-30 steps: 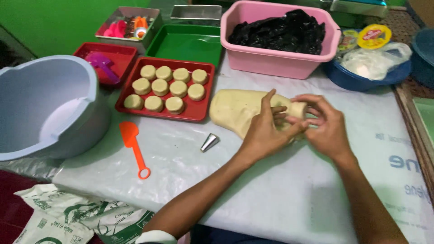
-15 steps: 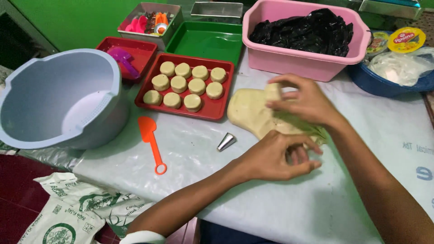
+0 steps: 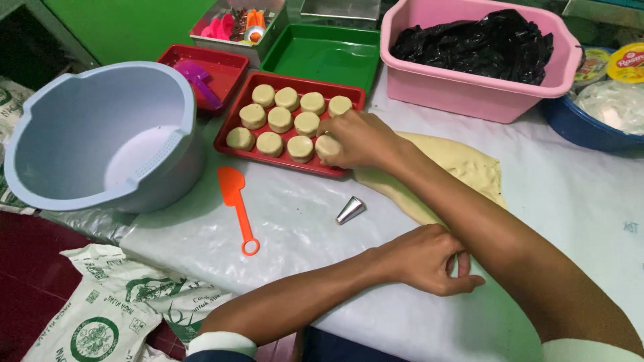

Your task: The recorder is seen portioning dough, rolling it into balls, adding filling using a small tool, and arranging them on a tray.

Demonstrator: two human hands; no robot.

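Observation:
My right hand (image 3: 359, 137) reaches left across the table and grips a round dough piece (image 3: 327, 146) at the front right corner of the red tray (image 3: 231, 127). Several pale dough rounds (image 3: 288, 99) lie in rows on that tray. A flattened sheet of pale dough (image 3: 469, 167) lies on the white plastic cover, partly hidden under my right forearm. My left hand (image 3: 429, 258) rests on the cover near the dough's front edge, fingers curled with nothing seen in them. A small metal nozzle (image 3: 350, 209) lies between my hands.
An orange plastic spatula (image 3: 236, 194) lies left of the nozzle. A large grey bowl (image 3: 100, 134) stands at the left. Behind are a small red tray (image 3: 225, 62), a green tray (image 3: 322, 57), a pink tub (image 3: 469, 94) with black plastic, and a blue bowl (image 3: 583, 131).
My right hand left the dough sheet and moved left to the red tray with a dough round. My left hand drew back toward me and rests on the cover.

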